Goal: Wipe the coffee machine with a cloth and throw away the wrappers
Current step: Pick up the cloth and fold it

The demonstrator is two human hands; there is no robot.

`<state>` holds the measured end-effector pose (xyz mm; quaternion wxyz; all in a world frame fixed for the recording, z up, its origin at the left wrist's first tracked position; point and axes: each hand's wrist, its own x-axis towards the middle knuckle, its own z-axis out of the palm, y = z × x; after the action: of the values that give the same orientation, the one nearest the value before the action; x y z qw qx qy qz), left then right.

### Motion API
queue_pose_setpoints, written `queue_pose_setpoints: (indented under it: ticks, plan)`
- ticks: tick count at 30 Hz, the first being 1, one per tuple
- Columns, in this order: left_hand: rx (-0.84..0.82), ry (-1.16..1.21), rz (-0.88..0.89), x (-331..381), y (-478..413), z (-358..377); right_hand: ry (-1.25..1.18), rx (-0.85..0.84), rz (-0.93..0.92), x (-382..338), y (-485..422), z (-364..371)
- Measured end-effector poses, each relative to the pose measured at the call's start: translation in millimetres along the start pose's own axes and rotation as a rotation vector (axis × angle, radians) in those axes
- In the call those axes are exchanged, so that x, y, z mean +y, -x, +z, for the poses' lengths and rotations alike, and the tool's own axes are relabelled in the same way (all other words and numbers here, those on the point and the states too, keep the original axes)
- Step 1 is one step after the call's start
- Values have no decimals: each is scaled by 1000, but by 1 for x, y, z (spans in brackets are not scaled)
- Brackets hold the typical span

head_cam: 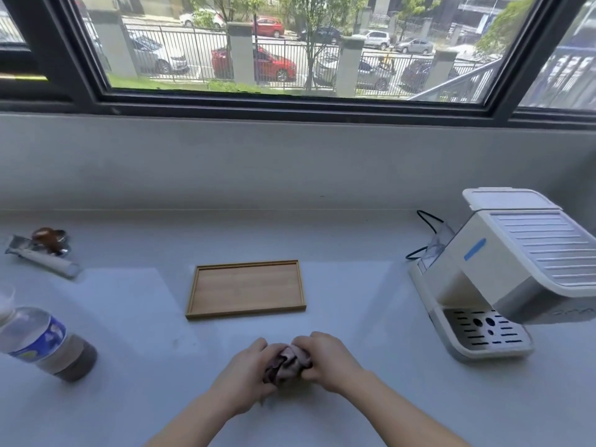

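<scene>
A bunched cloth (287, 362) is gripped between the left hand (250, 372) and the right hand (325, 359), both closed on it. The coffee machine (503, 272) stands well apart to the right of the cloth and farther back, nearer the right hand; the wrappers (42, 250) lie far left of it.

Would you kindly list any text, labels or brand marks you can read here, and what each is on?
None can be read.
Bottle: blue label, print too blurred.
Coffee machine: faint embossed letters at front edge, cut off, illegible; its blue tape strip is blank.
Wrappers: no legible print.

Bunched cloth (288, 362); cream coffee machine (503, 272) right; wrappers (42, 253) left.
</scene>
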<state>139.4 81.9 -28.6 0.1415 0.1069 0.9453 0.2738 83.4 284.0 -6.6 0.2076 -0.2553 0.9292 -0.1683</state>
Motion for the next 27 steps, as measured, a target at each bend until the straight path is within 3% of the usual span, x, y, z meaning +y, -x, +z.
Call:
queue_pose_setpoints:
  ticks: [7,15,22,27]
  plan:
    - [155,21,2,-21,-4,-41,-28,52,-21,-34,-36,-20]
    - [144,84,-46,-42,-45,-88,-6,130,-27,-49,-86,-46]
    - [195,-109,-84,-46,-86,-107,-6,165,7,-38,-130,-56]
    - [149,-115,-114,-53,-106,-106,-42,159,60,-28,-150,-50]
